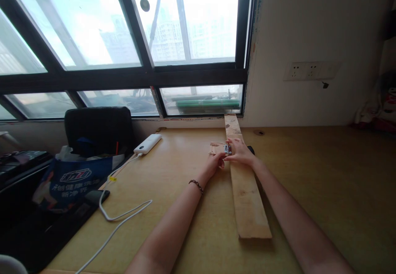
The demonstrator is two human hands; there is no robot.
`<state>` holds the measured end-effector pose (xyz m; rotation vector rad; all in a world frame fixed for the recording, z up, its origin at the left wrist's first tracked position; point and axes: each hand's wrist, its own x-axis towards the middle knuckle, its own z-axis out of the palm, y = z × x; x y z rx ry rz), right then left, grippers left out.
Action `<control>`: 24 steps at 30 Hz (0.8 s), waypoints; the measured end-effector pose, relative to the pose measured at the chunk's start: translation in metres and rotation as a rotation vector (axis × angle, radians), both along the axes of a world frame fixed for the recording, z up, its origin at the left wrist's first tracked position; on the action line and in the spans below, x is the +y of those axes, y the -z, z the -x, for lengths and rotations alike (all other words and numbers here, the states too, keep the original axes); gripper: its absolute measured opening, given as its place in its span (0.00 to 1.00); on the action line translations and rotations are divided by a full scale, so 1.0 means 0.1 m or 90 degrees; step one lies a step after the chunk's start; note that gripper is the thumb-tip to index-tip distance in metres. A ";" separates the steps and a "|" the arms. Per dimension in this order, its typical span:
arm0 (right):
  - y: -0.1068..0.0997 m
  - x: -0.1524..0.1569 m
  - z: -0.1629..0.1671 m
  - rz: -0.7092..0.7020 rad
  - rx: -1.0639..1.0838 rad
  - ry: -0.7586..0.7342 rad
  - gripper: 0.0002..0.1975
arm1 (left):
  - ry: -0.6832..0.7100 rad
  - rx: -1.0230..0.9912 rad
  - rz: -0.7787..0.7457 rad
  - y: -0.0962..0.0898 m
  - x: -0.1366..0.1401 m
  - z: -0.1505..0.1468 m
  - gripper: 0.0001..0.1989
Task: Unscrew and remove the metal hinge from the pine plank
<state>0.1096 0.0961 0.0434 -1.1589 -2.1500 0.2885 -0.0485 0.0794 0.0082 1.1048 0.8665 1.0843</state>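
A small shiny metal hinge (pixel 227 149) lies where a small wooden piece (pixel 215 147) meets the left edge of a long wooden board (pixel 249 199). My right hand (pixel 240 152) rests over the board, with thumb and index finger closed around the hinge from its right side. From the lower left, my left hand (pixel 215 161) reaches the hinge's near corner with its fingertips pressed there. Its other fingers are curled under and partly hidden. The board lies flat on the table (pixel 185 216), pointing away from me to the window.
Left of my arms, a white power bank (pixel 147 144) trails a white cable (pixel 123 220). A blue bag (pixel 74 183) and a black chair (pixel 99 131) stand beyond the table's left edge. Partly hidden behind my right hand is a black object (pixel 251 149).
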 end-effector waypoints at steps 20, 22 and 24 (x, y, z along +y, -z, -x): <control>0.04 0.01 0.00 0.008 0.010 0.039 0.32 | -0.001 -0.010 0.044 0.02 0.00 0.01 0.15; 0.05 0.02 -0.01 0.006 0.007 0.038 0.32 | -0.011 -0.029 0.067 0.01 0.02 0.02 0.16; 0.06 0.03 -0.02 0.002 0.004 0.039 0.31 | -0.038 -0.050 0.083 0.00 0.03 0.03 0.17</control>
